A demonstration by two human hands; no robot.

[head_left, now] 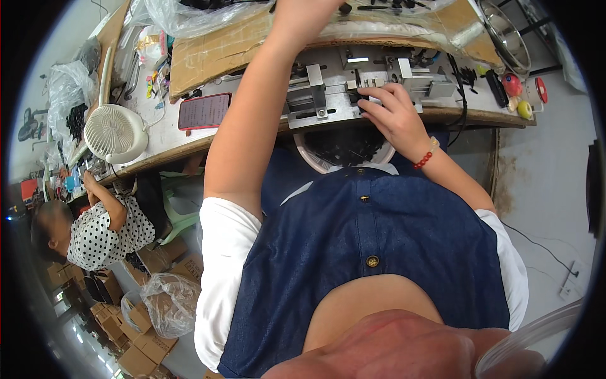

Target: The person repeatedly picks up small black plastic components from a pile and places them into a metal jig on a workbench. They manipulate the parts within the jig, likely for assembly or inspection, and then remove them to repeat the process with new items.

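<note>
Left hand (312, 19): over the brown corrugated cardboard sheet (208, 60), near the worktop's back edge and just beside loose black parts (344, 8); its fingers run out of view, so the grip cannot be told.
Right hand (396, 117): wears a red-beaded bracelet (425, 160); its fingers are bent, their tips at a small black piece (355, 98), and whether they pinch it cannot be told.
Small black piece: at the middle of the silver metal fixture (339, 115).
Metal fixture: lies along the front edge of the white, wood-edged worktop (163, 138), in front of the cardboard sheet.
Tub: a round, pale-rimmed plastic tub (308, 156) of black parts, below the front edge, under the fixture.
Worktop's left part: a red-edged phone (204, 112) near the front edge; a round white fan (116, 133) farther left.
Worktop's right end: a black cylinder (497, 88) beside a glossy red ball (512, 83); a shiny steel bowl (508, 38) by the back corner.
Co-worker: a person in a white polka-dot top (104, 237), seated well to the left.
</note>
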